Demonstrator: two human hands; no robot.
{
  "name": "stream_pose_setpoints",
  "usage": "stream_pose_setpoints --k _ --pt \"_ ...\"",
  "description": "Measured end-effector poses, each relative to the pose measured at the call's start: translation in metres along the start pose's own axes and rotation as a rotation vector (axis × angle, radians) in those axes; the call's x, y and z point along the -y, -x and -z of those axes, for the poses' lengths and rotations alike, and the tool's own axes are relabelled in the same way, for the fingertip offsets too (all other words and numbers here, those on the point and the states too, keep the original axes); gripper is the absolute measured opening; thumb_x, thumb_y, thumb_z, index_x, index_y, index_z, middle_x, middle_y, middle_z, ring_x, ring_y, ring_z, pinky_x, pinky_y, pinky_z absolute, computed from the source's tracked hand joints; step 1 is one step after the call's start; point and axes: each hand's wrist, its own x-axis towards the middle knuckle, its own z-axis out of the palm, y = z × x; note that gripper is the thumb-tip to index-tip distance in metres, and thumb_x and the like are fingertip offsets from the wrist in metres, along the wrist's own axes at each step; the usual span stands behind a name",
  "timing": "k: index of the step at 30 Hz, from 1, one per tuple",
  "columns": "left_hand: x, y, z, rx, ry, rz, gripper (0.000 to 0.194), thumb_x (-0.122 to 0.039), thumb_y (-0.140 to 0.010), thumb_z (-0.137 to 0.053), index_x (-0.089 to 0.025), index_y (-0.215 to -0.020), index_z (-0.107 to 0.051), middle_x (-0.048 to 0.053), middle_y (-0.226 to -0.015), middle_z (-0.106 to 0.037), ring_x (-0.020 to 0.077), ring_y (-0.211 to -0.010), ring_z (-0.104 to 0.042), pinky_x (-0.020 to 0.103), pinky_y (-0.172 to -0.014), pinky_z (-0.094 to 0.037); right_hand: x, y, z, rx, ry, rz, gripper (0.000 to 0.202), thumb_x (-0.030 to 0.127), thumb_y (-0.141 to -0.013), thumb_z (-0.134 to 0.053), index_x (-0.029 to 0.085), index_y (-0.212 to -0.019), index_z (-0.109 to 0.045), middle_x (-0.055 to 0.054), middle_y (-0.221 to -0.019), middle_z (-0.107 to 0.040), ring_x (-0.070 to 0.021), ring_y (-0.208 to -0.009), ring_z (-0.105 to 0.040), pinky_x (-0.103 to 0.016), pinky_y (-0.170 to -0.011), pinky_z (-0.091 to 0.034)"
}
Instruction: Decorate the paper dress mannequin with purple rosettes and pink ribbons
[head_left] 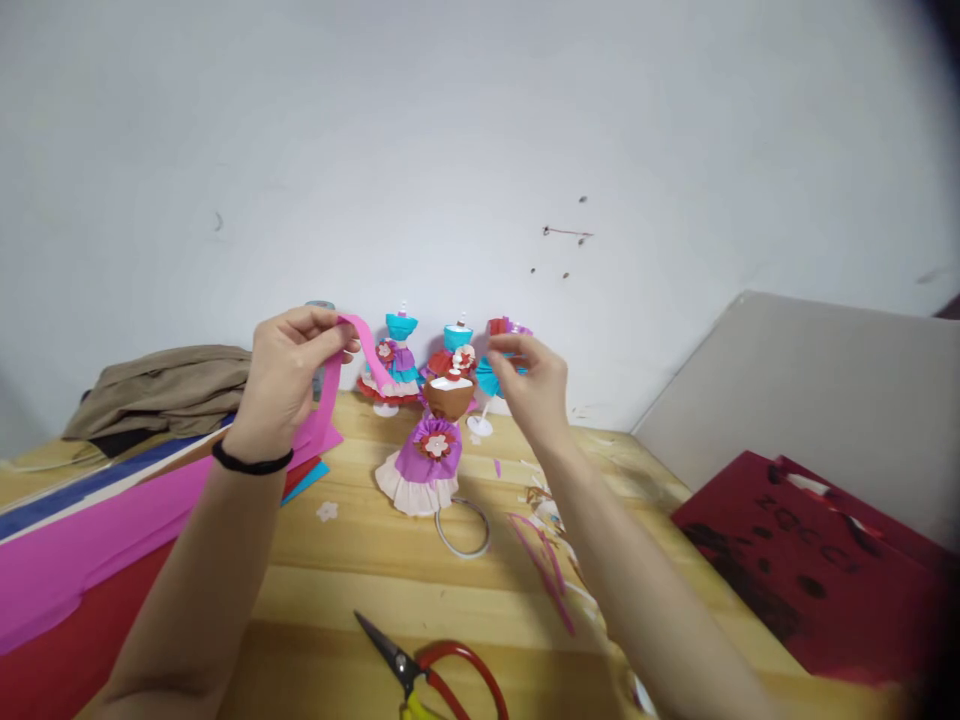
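Pink strip point(367, 346) is held up in the air at ten to eleven o'clock from the front dress point(414, 466), one length drooping before a back dress point(401, 328), another hanging below the left hand point(289, 362). That hand is raised, fingers pointing toward three o'clock, thumb and fingers pinched on the strip, a black band point(252, 462) round its wrist. At two o'clock, the right hand point(534, 384) is lifted too, fingers curled toward ten o'clock, thumb and index tips close together; whether they pinch anything, I cannot tell. Scissors point(406, 666) lie at six o'clock on the table point(337, 585).
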Motion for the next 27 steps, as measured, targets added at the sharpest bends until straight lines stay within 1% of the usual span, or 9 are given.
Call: stream_pose_setpoints --k 2,4,5,9,11,14,16,21,27 --pt "-0.009 0.004 0.002 -0.003 -0.045 -0.033 0.009 -0.019 -0.061 -0.078 -0.016 -0.067 -0.072 0.001 -0.061 -0.068 0.0117 -0.057 -0.062 0.02 -0.054 -0.051 -0.017 -0.03 -0.009 0.069 0.039 -0.085 0.018 0.021 -0.079 -0.057 0.017 -0.09 -0.071 -0.006 -0.089 -0.075 -0.0211 -0.084 -0.07 -0.036 -0.079 -0.055" --pt "-0.017 0.008 0.005 0.007 -0.115 -0.067 0.007 -0.018 -0.063 -0.076 -0.017 -0.069 -0.072 0.002 -0.064 -0.069 0.0122 -0.059 -0.063 0.021 -0.056 -0.051 -0.032 -0.059 -0.021 0.18 0.184 -0.145 0.028 0.022 -0.081 -0.054 0.015 -0.102 -0.07 -0.008 -0.096 -0.075 -0.0201 -0.086 -0.07 -0.035 -0.082 -0.055" --pt "-0.021 0.01 0.006 0.025 -0.167 -0.076 0.005 -0.017 -0.064 -0.074 -0.017 -0.069 -0.072 0.002 -0.064 -0.07 0.0123 -0.059 -0.063 0.021 -0.056 -0.051 -0.038 -0.071 -0.028 0.213 0.219 -0.163 0.029 0.02 -0.079 -0.056 0.013 -0.104 -0.071 -0.009 -0.095 -0.075 -0.0207 -0.085 -0.07 -0.035 -0.082 -0.055" --pt "-0.038 0.017 0.011 0.205 -0.407 -0.046 0.003 -0.016 -0.066 -0.07 -0.017 -0.066 -0.073 0.001 -0.061 -0.068 0.0124 -0.056 -0.061 0.021 -0.054 -0.047 -0.058 -0.1 -0.055 0.303 0.316 -0.193 0.027 0.017 -0.073 -0.062 0.013 -0.098 -0.073 -0.01 -0.094 -0.074 -0.0236 -0.091 -0.07 -0.037 -0.088 -0.053" --pt "-0.044 0.02 0.011 0.263 -0.472 -0.046 0.005 -0.016 -0.067 -0.068 -0.017 -0.067 -0.073 0.001 -0.06 -0.067 0.0119 -0.055 -0.059 0.02 -0.052 -0.045 -0.065 -0.104 -0.066 0.331 0.37 -0.212 0.024 0.017 -0.072 -0.065 0.013 -0.095 -0.074 -0.01 -0.094 -0.074 -0.0247 -0.094 -0.069 -0.038 -0.09 -0.052" --pt "-0.048 0.021 0.011 0.255 -0.532 -0.08 0.006 -0.017 -0.069 -0.066 -0.017 -0.066 -0.072 -0.001 -0.058 -0.066 0.0095 -0.052 -0.055 0.019 -0.049 -0.04 -0.074 -0.107 -0.079 0.348 0.437 -0.238 0.021 0.02 -0.074 -0.066 0.012 -0.093 -0.073 -0.012 -0.097 -0.074 -0.0256 -0.098 -0.068 -0.036 -0.091 -0.051" --pt "-0.047 0.021 0.01 0.261 -0.547 -0.098 0.007 -0.018 -0.071 -0.066 -0.017 -0.067 -0.071 -0.001 -0.059 -0.066 0.0093 -0.053 -0.056 0.019 -0.05 -0.041 -0.079 -0.109 -0.083 0.347 0.469 -0.252 0.02 0.021 -0.075 -0.066 0.013 -0.092 -0.072 -0.012 -0.097 -0.074 -0.0258 -0.097 -0.067 -0.036 -0.089 -0.051" --pt "-0.043 0.019 0.011 0.317 -0.628 -0.075 0.009 -0.02 -0.072 -0.064 -0.017 -0.07 -0.073 0.0 -0.062 -0.069 0.012 -0.058 -0.062 0.021 -0.057 -0.046 -0.083 -0.113 -0.085 0.341 0.49 -0.244 0.012 0.016 -0.074 -0.063 0.016 -0.084 -0.07 -0.01 -0.09 -0.073 -0.0253 -0.091 -0.067 -0.036 -0.084 -0.051" --pt "-0.047 0.02 0.015 0.244 -0.629 -0.073 0.007 -0.018 -0.07 -0.065 -0.018 -0.069 -0.072 -0.001 -0.06 -0.066 0.0096 -0.056 -0.056 0.019 -0.052 -0.041 -0.079 -0.108 -0.085 0.382 0.4 -0.182 0.016 0.013 -0.077 -0.058 0.016 -0.088 -0.069 -0.006 -0.076 -0.073 -0.0193 -0.076 -0.069 -0.031 -0.081 -0.053"
